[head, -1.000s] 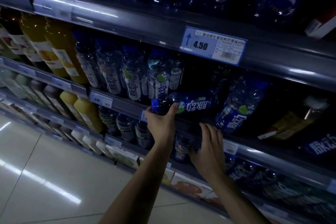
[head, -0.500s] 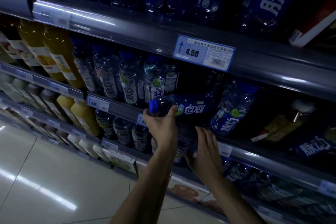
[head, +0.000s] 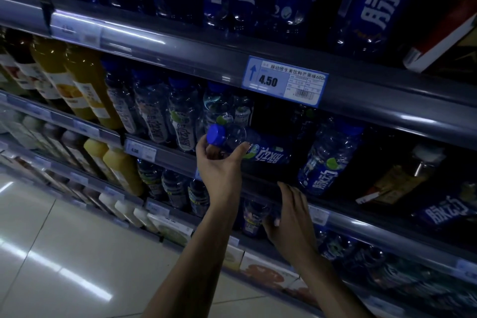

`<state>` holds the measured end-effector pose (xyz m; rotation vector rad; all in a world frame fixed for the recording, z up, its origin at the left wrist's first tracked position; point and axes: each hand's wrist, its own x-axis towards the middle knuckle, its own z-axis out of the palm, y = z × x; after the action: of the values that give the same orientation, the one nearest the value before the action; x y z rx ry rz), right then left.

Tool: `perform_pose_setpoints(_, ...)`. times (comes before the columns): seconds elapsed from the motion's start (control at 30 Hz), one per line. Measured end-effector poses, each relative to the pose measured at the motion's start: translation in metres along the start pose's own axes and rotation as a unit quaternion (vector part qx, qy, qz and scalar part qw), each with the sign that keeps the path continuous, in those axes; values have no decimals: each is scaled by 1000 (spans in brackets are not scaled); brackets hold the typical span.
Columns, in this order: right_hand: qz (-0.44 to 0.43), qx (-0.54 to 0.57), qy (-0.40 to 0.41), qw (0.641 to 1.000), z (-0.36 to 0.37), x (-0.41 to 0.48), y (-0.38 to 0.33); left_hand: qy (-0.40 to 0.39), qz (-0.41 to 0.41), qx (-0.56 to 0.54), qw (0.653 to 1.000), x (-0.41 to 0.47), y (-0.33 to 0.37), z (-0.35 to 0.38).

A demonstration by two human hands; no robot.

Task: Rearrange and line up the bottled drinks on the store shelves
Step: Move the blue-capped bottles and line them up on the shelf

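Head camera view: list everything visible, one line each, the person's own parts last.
Large bottles: a row, dark blue labels, top shelf.
Price tag: one, blue and white, reads 4.50, top shelf's rail.
Juice bottles: several, orange-yellow, middle shelf, left.
Upright small bottles: a row, clear with blue caps, middle shelf.
Tilted bottle: one, blue label, middle shelf, right.
Lying bottle: one, blue cap, middle shelf.
Floor: pale tiles, lower left.
Left hand: gripping the lying bottle's neck.
Right hand: open, at the lower shelf's bottles.

clear glossy plastic bottle [head: 247, 146], smooth blue cap [head: 216, 135]; shiny tiled floor [head: 64, 253]
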<state>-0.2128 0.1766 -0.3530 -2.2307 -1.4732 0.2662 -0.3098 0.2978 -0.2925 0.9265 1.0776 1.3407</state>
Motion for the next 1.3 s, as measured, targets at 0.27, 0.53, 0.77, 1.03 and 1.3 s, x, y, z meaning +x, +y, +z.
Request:
perform_pose_setpoints(0.27, -3, 10, 5, 1000, 1, 0, 7, -66, 72, 25, 995, 9, 23, -6)
perform_pose_setpoints(0.53, -14, -2, 28, 1000, 1, 0, 10, -156, 75, 108, 979, 20, 30, 14)
perform_pose_setpoints(0.77, -29, 14, 34, 999, 1, 0, 11, -209, 83, 121, 967, 26, 18, 25)
perform_pose_setpoints(1.03, -30, -1, 29, 999, 2, -1, 12, -267, 83, 158, 947, 16, 4, 36)
perform_pose_setpoints(1.3, -34, 39, 22, 998, 3, -2, 15, -267, 45, 210, 940, 5, -22, 13)
